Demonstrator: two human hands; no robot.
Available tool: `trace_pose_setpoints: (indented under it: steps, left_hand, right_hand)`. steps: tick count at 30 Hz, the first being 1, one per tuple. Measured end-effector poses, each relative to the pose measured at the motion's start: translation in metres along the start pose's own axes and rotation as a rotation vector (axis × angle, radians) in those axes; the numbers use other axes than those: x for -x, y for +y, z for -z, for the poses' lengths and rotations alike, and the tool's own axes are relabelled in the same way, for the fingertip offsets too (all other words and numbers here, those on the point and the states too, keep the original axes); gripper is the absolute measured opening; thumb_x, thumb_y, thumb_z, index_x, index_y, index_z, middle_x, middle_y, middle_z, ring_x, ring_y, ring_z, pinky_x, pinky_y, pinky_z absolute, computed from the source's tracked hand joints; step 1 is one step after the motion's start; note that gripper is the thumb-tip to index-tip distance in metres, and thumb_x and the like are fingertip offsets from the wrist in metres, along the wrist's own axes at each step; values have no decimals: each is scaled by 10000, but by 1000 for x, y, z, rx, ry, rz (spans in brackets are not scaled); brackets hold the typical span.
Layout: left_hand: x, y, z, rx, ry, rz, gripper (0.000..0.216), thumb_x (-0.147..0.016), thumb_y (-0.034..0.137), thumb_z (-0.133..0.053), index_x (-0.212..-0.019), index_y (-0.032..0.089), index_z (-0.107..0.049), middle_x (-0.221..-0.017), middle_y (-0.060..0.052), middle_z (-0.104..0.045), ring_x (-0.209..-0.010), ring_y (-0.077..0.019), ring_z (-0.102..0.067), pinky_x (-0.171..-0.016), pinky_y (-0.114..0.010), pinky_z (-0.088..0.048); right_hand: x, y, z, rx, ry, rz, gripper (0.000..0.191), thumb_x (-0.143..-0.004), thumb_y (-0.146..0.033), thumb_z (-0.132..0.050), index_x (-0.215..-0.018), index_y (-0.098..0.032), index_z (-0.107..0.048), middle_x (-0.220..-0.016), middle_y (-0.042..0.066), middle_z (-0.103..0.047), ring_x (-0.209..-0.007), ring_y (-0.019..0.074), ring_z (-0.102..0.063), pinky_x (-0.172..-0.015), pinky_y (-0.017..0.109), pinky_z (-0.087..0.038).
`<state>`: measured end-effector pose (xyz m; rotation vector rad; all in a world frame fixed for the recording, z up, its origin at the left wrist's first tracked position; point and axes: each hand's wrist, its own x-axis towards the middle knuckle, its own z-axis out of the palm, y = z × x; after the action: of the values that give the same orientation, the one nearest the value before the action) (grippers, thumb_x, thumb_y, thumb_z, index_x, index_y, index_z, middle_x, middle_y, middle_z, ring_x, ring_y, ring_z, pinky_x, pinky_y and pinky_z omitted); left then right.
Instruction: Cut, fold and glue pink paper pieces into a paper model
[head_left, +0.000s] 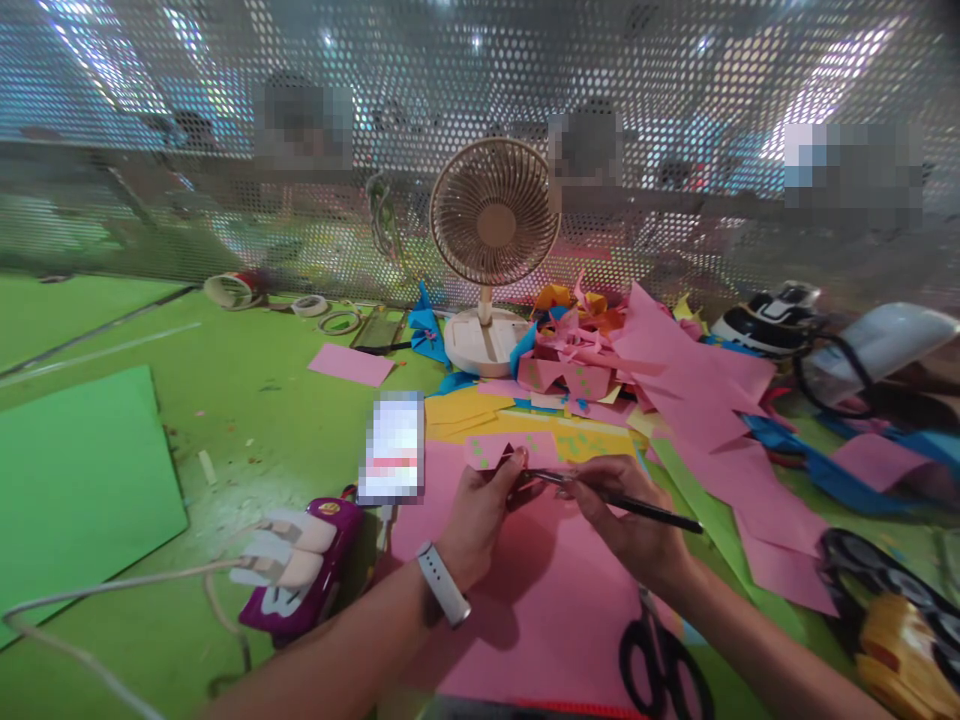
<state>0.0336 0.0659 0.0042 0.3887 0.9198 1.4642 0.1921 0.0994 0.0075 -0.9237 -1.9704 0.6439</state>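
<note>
My left hand, with a grey wrist strap, is closed in a pinch on a small dark pointed piece, its kind unclear and mostly hidden by the fingers. My right hand grips a slim black-handled tool with a metallic front part. The tool's tip meets the piece at my left fingertips; whether it is a brush or a blade I cannot tell. Just beyond the fingers lies a pink paper strip with green marks. Both hands are above a large pink sheet.
Black-handled scissors lie by my right forearm. A lit phone and a purple power strip with plugs are at left. Behind stand a fan and a heap of pink paper scraps. A tape dispenser sits far right.
</note>
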Motion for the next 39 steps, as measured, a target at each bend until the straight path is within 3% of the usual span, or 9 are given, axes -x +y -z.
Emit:
trace_pose_setpoints:
  steps: [10, 25, 39]
  left_hand:
    - [1, 2, -1, 9, -15, 5, 183, -704, 275, -721, -802, 139, -648, -795, -26, -661, -739, -135, -633, -717, -267, -515]
    - [-1, 1, 2, 2, -13, 14, 189, -694, 286, -725, -781, 135, -651, -761, -21, -654, -712, -124, -627, -734, -271, -512]
    - [-1, -2, 2, -27, -30, -7, 177, -714, 282, -711, -782, 133, -646, -735, -13, -640, -689, -116, -620, -737, -270, -520]
  right_hand:
    - [0, -3, 1, 51, -34, 82, 105, -834, -299, -565, -912, -230, -570, -843, 40, -715, -718, 173, -694, -566, 253, -583]
    - [2, 5, 1, 45, -36, 71, 132, -838, -318, -563, -924, -218, -565, -866, 49, -701, -733, 179, -694, -608, 274, -580]
    - [1, 8, 0, 13, -56, 18, 122, -832, -314, -573, -915, -225, -567, -838, 31, -683, -673, 156, -687, -550, 236, -562]
